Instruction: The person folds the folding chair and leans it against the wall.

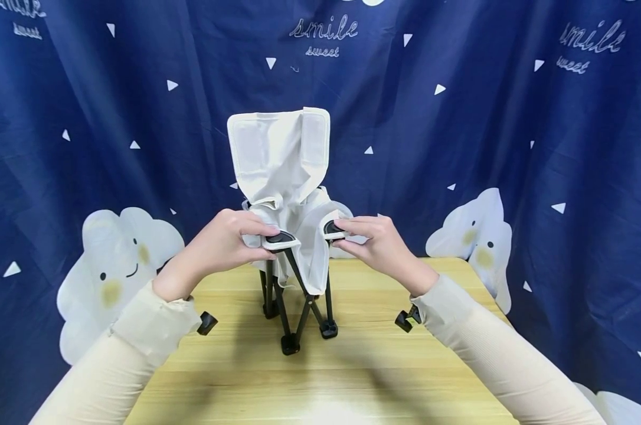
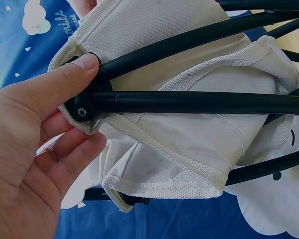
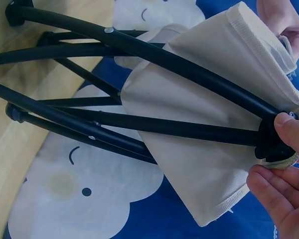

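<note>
A small folding chair with a white fabric seat [image 1: 312, 268] and crossed black legs [image 1: 281, 307] stands partly folded on the wooden table. Its white backrest [image 1: 278, 144] rises behind, and the seat cloth sags in folds between the front corners. My left hand [image 1: 227, 239] pinches the front left corner, thumb on the black joint [image 2: 82, 109] in the left wrist view. The front right corner is pinched by my right hand [image 1: 373, 239]; in the right wrist view the thumb presses the black corner joint [image 3: 274, 139] where two tubes meet.
The wooden table [image 1: 405, 366] extends under and in front of the chair. Behind it hangs a dark blue curtain [image 1: 405, 118] with white clouds and triangles. Black wrist-worn pieces jut below each cuff, one by the left sleeve [image 1: 150, 324], one by the right sleeve [image 1: 458, 313].
</note>
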### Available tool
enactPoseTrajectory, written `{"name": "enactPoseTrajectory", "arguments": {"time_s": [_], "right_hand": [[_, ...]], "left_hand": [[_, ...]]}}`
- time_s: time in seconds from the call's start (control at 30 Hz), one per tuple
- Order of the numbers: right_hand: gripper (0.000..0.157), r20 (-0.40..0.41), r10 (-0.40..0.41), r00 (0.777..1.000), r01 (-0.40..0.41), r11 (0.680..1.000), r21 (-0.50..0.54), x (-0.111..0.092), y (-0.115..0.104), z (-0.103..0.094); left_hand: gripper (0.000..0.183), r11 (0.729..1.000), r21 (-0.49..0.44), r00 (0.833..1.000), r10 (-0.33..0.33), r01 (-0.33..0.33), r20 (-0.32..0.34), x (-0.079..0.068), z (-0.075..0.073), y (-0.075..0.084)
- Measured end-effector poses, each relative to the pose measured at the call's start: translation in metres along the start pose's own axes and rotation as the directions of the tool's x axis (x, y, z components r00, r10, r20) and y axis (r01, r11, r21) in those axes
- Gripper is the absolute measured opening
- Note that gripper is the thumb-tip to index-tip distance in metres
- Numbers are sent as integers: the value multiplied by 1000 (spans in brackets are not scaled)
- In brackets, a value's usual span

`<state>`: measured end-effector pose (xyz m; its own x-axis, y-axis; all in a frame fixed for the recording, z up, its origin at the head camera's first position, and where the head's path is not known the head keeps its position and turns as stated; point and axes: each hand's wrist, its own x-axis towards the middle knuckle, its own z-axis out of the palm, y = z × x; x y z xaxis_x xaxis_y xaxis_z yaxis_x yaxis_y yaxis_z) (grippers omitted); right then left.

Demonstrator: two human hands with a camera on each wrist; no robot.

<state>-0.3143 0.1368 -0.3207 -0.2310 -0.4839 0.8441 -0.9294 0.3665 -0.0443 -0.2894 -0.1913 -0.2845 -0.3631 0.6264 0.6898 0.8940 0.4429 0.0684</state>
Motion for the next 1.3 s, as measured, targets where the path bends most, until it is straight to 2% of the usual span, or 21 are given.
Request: {"name": "enactPoseTrajectory", "arguments": {"time_s": [0.23,0.5,0.83,1.3], "right_hand": [[40,4,0,1000,0,1000,2,2,-3,-2],[40,11,-6,1000,6,1000,-18,3,-5,-3],[42,8,-20,1000,21,999,-43,5,-7,-4],[40,-12,27,1000,-28,999,-16,2,-8,-2]], "left_hand": [[42,1000,-24,1000,13,-13,2,4,3,1],[40,999,-11,999,33,-33,-3,8,6,2],[38,996,41,997,75,-74,-20,12,13,2],[39,986,140,992,103,-92,-78,12,26,4]]}}
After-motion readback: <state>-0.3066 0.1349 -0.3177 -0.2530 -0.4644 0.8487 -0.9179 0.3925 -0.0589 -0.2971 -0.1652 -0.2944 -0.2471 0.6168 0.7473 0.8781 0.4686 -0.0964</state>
